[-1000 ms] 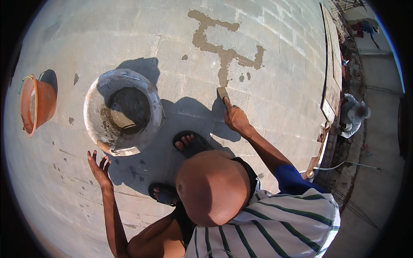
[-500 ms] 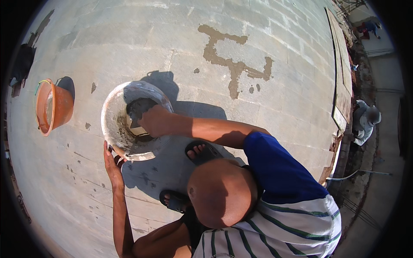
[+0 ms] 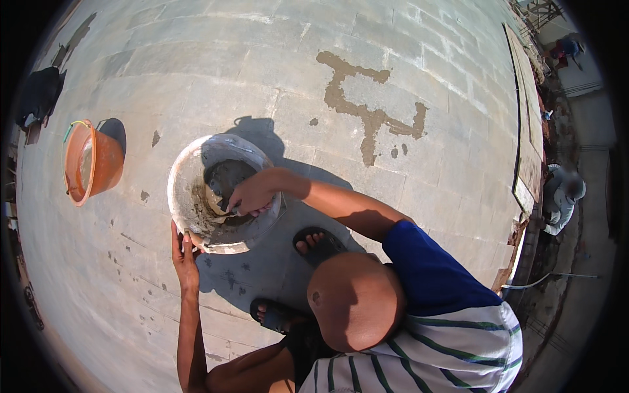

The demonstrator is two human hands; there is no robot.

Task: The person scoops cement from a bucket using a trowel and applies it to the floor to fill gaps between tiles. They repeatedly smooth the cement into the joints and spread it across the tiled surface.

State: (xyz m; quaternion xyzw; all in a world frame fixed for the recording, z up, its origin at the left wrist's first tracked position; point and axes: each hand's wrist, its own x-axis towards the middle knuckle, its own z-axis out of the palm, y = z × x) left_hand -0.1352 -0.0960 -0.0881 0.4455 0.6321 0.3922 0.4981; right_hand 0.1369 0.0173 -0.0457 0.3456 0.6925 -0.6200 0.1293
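A pale, mortar-crusted bucket stands before me on the paved floor, tilted a little. Wet grey mortar lies inside it, with drier smears up the wall. My right hand reaches into the bucket with fingers closed around a trowel, whose blade is mostly hidden by the hand and mortar. At the near left side, my left hand grips the bucket's rim, thumb on top and fingers around the outside.
Left of the bucket stands an orange bucket with a thin handle. Wet mortar streaks mark the floor ahead. Long boards line the right edge, beyond which a person crouches lower down. A dark-clothed figure is at far left.
My right hand has shifted toward the near right of the bucket's inside, and the trowel blade shows less. My left hand stays at the rim. The whole view has shifted slightly.
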